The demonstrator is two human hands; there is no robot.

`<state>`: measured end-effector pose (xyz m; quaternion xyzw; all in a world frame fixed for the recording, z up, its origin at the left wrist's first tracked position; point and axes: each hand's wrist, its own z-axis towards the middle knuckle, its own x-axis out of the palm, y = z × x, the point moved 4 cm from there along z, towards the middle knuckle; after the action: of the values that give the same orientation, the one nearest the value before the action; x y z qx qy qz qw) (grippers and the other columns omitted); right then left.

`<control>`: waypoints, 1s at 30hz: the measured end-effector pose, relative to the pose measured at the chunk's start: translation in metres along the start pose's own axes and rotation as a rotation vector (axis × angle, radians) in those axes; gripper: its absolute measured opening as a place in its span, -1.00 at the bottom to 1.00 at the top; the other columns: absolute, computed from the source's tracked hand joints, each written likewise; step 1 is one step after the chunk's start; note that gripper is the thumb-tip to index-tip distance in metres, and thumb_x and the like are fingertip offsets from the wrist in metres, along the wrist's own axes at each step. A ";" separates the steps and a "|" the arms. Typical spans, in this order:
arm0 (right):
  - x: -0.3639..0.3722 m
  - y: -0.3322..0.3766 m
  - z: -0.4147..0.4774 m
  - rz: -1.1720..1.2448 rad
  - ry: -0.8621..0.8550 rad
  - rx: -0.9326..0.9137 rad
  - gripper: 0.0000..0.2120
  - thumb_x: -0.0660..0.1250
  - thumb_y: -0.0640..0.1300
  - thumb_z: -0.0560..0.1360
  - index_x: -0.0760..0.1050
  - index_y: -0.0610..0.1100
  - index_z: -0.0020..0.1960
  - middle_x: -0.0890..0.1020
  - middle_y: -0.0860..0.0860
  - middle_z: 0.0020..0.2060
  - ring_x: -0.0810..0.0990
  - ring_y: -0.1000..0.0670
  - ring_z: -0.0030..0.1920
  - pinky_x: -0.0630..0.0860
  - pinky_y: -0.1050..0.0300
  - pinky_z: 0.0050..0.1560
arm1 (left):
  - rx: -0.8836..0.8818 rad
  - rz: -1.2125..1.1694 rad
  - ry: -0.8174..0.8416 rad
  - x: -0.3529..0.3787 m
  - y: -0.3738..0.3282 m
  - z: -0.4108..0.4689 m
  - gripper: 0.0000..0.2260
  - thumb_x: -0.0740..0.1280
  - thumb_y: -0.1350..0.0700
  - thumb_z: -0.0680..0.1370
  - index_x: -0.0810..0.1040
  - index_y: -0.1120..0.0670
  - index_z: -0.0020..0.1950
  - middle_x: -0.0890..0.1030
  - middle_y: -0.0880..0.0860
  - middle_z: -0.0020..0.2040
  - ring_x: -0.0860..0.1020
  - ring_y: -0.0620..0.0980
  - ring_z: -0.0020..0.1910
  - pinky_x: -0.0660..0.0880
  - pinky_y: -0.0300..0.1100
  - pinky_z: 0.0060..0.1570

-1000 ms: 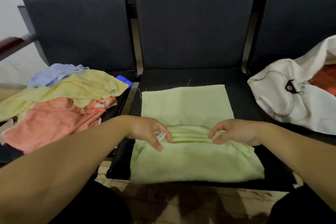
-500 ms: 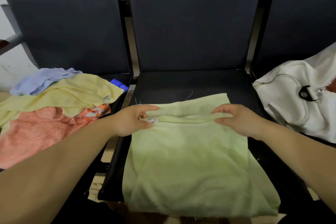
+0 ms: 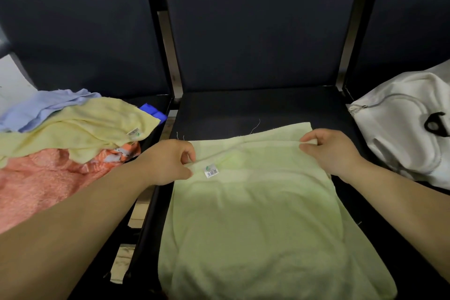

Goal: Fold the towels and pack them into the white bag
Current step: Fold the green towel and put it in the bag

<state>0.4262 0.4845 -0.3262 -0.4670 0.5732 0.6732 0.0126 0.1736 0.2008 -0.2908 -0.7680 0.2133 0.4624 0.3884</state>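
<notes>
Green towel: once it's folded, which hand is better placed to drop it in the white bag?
Probably the right hand: it pinches the green towel on the side nearest the white bag. The left hand pinches the opposite side, farther away.

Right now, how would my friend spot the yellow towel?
Find the left seat, heaped with towels. The yellow towel lies on top, over the orange towel and in front of the pale blue towel. It is buttery yellow, unlike the green towel being held.
</notes>
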 end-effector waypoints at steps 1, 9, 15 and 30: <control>0.000 -0.002 0.000 -0.003 -0.012 -0.003 -0.94 0.48 -0.07 0.49 0.64 0.08 -0.10 0.51 0.04 -0.35 0.50 0.02 -0.32 0.42 0.14 -0.28 | 0.012 0.025 -0.003 -0.001 0.000 -0.001 -0.75 0.53 0.14 0.39 0.59 -0.11 -0.04 0.59 -0.11 -0.04 0.57 -0.14 -0.09 0.56 -0.19 -0.07; -0.004 -0.010 0.003 0.052 -0.124 0.022 -0.83 0.47 -0.14 0.51 0.64 0.05 0.07 0.61 0.15 -0.12 0.59 0.09 -0.07 0.40 0.37 -0.15 | 0.019 0.038 -0.108 -0.004 0.004 -0.006 -0.81 0.42 0.17 0.48 0.58 -0.15 -0.14 0.60 -0.11 -0.13 0.57 -0.12 -0.12 0.58 -0.15 -0.06; -0.005 -0.011 0.004 0.013 -0.149 0.033 -0.80 0.47 -0.13 0.50 0.64 0.02 0.11 0.64 0.08 -0.04 0.60 0.08 -0.02 0.40 0.28 -0.06 | -0.021 0.089 -0.071 -0.003 0.002 -0.009 -0.90 0.41 0.10 0.48 0.62 -0.12 -0.15 0.61 -0.13 -0.10 0.58 -0.15 -0.08 0.59 -0.14 -0.01; -0.015 0.008 0.016 0.068 -0.180 -0.054 -0.87 0.50 -0.16 0.49 0.64 0.06 -0.06 0.64 0.13 -0.14 0.62 0.13 -0.07 0.45 0.24 -0.02 | -0.207 -0.441 -0.392 -0.017 0.031 0.005 -0.96 0.46 0.13 0.55 0.68 0.02 -0.09 0.70 -0.07 -0.11 0.63 -0.14 -0.06 0.45 -0.34 -0.13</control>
<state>0.4211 0.5021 -0.3121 -0.3850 0.5669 0.7277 0.0288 0.1419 0.1857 -0.2898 -0.7273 -0.0855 0.5257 0.4329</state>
